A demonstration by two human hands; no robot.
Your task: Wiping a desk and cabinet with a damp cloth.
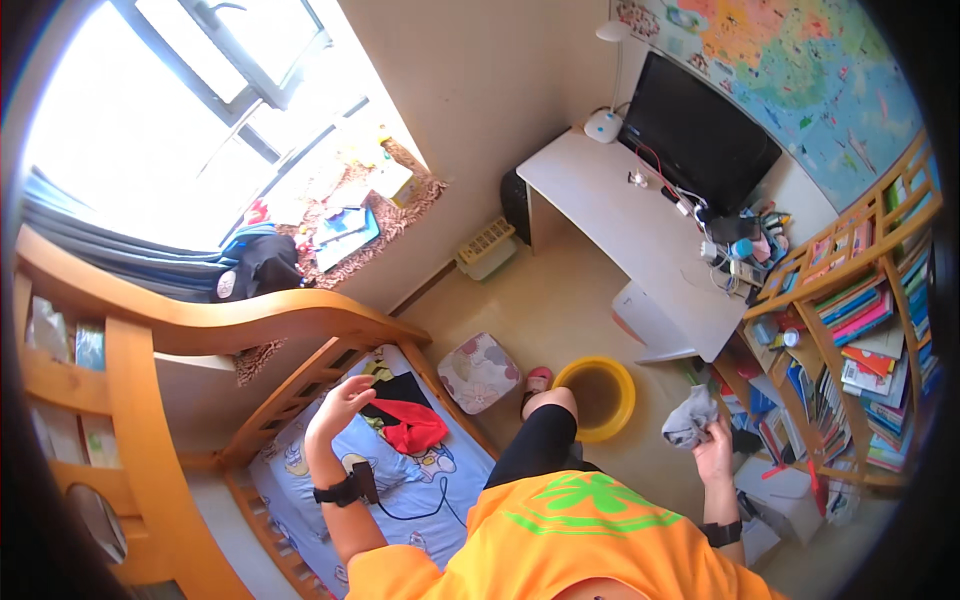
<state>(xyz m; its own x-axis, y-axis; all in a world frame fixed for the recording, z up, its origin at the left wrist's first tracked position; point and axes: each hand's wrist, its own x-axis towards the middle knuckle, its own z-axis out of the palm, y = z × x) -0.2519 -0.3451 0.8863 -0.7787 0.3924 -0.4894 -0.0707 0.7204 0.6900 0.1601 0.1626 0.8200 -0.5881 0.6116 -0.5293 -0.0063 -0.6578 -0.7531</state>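
A crumpled grey cloth point(688, 420) is gripped in my right hand point(714, 457), held out to the right beside the bookshelf. My left hand point(342, 405) is raised above the bed with nothing in it, its fingers loosely bent and apart. Past that hand, a red garment point(414, 428) lies with black clothing point(402, 393) on the blue patterned bed sheet point(437, 478). On the floor between my hands stands a round yellow basin point(628, 397) containing brownish-looking liquid. One foot in a pink slipper point(538, 379) is next to the basin.
A floral-topped stool point(480, 373) stands between the bed and the basin. Ahead is a white desk point(600, 205) with a black monitor point(697, 132) and cables. The wooden bookshelf point(835, 330) bounds the right side, and the wooden bed frame point(285, 312) the left.
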